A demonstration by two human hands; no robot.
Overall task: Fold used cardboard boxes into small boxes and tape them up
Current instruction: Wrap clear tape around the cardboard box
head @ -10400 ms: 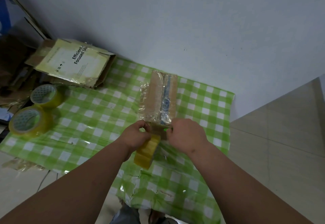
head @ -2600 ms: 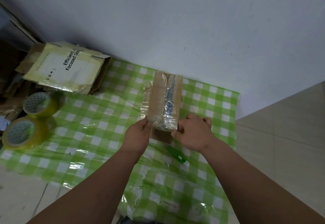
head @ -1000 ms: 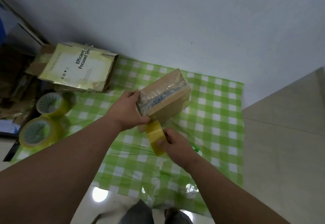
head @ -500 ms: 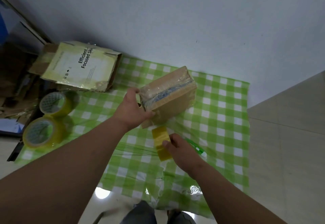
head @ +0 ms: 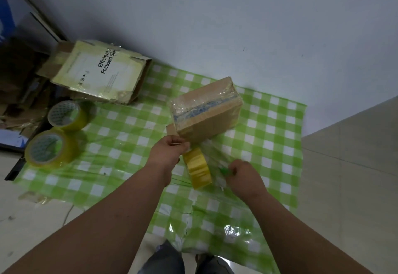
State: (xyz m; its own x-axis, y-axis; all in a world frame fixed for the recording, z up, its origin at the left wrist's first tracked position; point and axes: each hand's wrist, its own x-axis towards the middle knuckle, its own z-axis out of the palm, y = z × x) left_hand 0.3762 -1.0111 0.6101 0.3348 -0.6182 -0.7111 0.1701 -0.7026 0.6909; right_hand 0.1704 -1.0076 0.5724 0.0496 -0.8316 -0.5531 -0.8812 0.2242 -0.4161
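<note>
The small brown cardboard box wrapped in clear tape [head: 206, 110] is tilted above the green-and-white checked surface [head: 269, 144]. Its near lower corner is pinched by the left hand [head: 170, 151]. A green cutter [head: 225, 171] is gripped by the right hand [head: 243, 174], just beside the yellow tape roll [head: 197, 168].

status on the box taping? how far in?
Done: small box is folded, clear tape over its top. In hand: left hand pinches the tape strip by the roll; right hand grips a green cutter. Left: cutting the strip; printed carton untouched.
</note>
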